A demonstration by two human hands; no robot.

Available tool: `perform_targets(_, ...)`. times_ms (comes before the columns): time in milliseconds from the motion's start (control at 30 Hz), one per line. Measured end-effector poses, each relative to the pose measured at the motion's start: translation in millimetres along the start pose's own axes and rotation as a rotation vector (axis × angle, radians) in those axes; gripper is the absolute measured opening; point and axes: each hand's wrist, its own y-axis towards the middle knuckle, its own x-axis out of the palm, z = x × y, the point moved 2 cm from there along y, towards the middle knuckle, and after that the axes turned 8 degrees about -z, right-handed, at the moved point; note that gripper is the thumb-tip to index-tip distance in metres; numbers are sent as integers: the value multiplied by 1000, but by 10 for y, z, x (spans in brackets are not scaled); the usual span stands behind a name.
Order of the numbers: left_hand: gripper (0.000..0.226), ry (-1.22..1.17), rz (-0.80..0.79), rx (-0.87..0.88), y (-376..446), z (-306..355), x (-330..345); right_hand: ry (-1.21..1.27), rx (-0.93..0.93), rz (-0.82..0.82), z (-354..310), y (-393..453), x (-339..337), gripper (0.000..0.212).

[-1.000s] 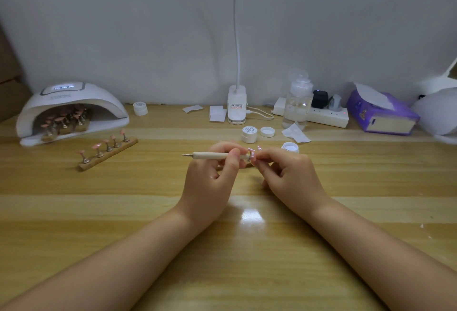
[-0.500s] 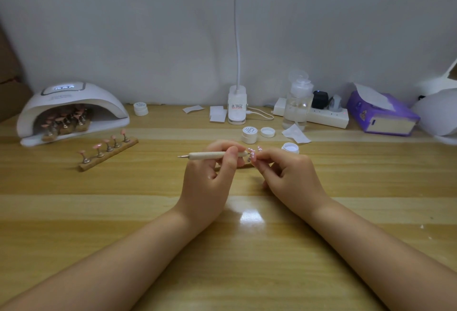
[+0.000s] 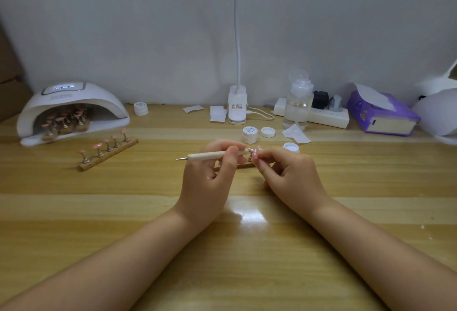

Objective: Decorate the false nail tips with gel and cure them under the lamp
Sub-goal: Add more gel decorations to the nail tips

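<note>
At the centre of the wooden table (image 3: 247, 273), we see the nail tips (image 3: 254, 152) on a stand mostly hidden behind the hands. The left hand (image 3: 210, 182) grips a dotting pen (image 3: 210, 155) lying level, metal tip pointing left. The right hand (image 3: 294, 177) pinches at the tips. To the left, a second stand (image 3: 107, 154) lies before the curing lamp (image 3: 71, 110), which shelters more tips.

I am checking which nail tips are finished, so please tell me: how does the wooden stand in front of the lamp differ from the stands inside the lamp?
The stand in front lies in the open on the table, angled; the stands inside sit under the curing lamp. The stand in front is one strip with five tips; several stands crowd inside. Both carry pink tips on small metal posts.
</note>
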Motion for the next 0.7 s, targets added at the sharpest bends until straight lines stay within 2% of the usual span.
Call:
perform_targets(567,15,60,-53,-2,8,-2,9,-19,-10,-8,7,-3,7,5)
perform_targets(700,21,95,-48,-14,7,-8,7,-21,-12,-3,13,-5,9,5)
